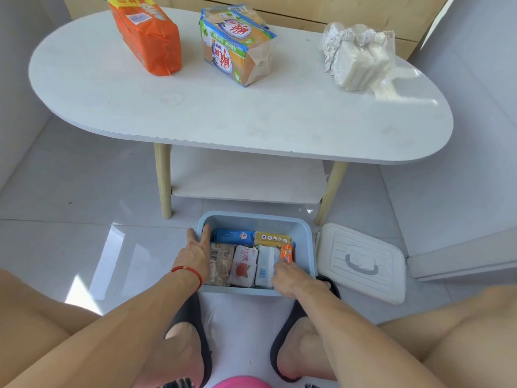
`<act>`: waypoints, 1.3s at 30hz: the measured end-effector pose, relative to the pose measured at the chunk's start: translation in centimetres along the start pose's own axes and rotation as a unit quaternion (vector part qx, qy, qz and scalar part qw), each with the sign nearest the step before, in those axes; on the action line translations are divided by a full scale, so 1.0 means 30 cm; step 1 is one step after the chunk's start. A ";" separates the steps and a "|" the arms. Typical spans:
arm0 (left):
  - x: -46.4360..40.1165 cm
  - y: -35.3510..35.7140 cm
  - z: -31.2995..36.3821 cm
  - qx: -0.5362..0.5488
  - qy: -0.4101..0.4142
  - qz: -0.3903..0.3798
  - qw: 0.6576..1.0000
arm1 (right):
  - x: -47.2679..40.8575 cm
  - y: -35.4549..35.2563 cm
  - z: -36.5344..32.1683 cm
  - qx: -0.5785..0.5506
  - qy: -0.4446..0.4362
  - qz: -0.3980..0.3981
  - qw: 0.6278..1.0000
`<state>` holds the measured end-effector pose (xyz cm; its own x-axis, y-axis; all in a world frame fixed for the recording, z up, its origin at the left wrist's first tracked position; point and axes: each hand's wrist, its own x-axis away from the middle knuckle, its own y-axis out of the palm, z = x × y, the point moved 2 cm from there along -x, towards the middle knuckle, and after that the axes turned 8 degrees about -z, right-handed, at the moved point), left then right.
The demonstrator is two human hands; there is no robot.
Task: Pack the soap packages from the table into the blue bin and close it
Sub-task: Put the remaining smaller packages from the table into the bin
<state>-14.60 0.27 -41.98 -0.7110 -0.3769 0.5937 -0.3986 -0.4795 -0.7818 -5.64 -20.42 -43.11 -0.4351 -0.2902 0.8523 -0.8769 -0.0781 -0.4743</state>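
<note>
While bin (pixel 303 242) open, lid (pixel 361 261) beside.

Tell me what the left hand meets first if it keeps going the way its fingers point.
Probably the blue bin's far-left rim. The left hand lies along that left wall, fingers nearly at the corner; depth is uncertain.

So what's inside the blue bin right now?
The blue bin holds small soap packages: a blue one, a yellow one, a rose-printed one. The right hand covers part; anything underneath is hidden.
</note>
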 end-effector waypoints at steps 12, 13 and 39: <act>-0.004 0.003 -0.001 0.010 -0.006 0.001 1.000 | -0.001 0.076 -0.026 0.076 0.012 -0.002 0.997; 0.000 0.007 0.001 -0.004 -0.003 -0.002 1.000 | -0.004 0.084 -0.026 0.100 0.003 -0.018 0.995; 0.173 -0.479 0.263 -0.041 0.074 0.081 0.993 | 0.305 -0.485 -0.295 0.138 -0.213 0.039 0.966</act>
<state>-8.00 -1.05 -26.15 -0.8450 -0.3195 0.4288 -0.3135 -0.3537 -0.8813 1.33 -13.51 -26.46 -0.3225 -0.6674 0.6712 -0.7313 -0.2745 -0.6243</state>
